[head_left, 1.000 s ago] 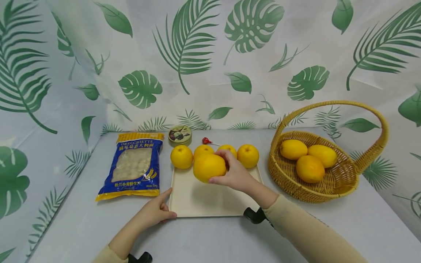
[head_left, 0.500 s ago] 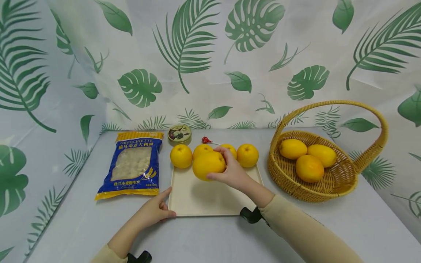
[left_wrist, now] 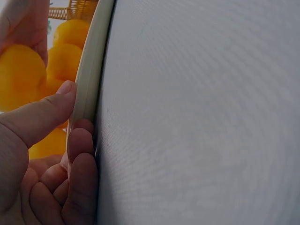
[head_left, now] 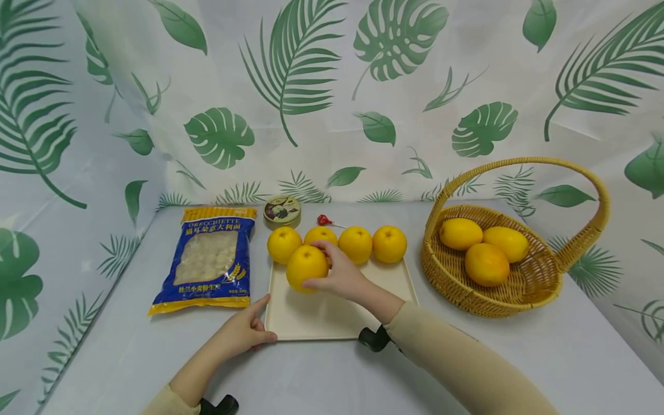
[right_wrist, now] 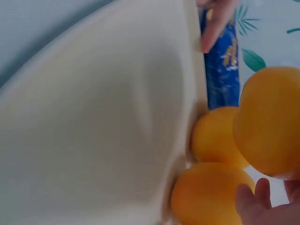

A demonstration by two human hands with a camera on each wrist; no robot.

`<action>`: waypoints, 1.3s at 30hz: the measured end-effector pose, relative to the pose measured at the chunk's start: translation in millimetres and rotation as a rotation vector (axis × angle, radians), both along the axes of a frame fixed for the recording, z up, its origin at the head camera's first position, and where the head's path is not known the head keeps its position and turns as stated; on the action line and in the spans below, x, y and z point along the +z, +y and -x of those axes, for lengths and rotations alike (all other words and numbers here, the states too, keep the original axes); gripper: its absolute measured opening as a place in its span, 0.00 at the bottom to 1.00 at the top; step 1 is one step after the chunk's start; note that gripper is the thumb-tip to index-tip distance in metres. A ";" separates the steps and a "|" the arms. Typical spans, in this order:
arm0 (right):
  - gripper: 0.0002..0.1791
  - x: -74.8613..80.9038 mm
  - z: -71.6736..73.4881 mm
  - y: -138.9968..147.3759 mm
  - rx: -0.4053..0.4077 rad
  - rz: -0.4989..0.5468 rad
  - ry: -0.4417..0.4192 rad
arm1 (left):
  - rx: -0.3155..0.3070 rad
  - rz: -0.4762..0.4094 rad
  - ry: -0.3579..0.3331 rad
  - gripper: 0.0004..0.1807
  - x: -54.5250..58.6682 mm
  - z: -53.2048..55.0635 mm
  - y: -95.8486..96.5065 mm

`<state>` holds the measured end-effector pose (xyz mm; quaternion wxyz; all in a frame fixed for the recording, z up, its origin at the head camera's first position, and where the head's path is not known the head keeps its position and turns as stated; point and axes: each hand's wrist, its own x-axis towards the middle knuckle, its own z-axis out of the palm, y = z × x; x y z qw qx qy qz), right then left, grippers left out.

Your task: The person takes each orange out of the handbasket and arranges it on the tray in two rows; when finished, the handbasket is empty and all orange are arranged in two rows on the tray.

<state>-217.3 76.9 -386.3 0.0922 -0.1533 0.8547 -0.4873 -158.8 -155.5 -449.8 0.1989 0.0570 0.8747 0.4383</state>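
Yellow fruit (head_left: 305, 271), nearly round, so no clear long axis; small dimple points up. Held in my right hand (head_left: 346, 278) from its right side, thumb nearest me, over the left half of the cream tray (head_left: 332, 323), before a row of four like fruits (head_left: 355, 245). My left hand (head_left: 242, 334) grips the tray's near-left corner.

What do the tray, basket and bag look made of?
Tray: probably plastic, matt; smooth, even cream colour, no grain.
Basket: wicker or rattan-like, slight sheen; woven strands show, though plastic imitation is possible.
Bag: likely printed plastic film, fairly glossy; a see-through window shows pale pieces inside.
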 end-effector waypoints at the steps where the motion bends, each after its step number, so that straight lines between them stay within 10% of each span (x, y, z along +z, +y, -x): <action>1: 0.43 -1.5 0.7 -2.1 0.014 -0.007 0.013 | 0.000 -0.001 0.000 0.50 -0.3 0.1 -0.1; 10: 0.41 -20.7 7.9 -20.1 0.112 -0.118 0.131 | -0.007 -0.019 0.007 0.50 -1.5 0.3 -1.6; 39: 0.41 -42.7 9.3 -47.3 0.064 -0.080 0.059 | -0.015 -0.040 0.030 0.50 0.0 -2.0 -1.9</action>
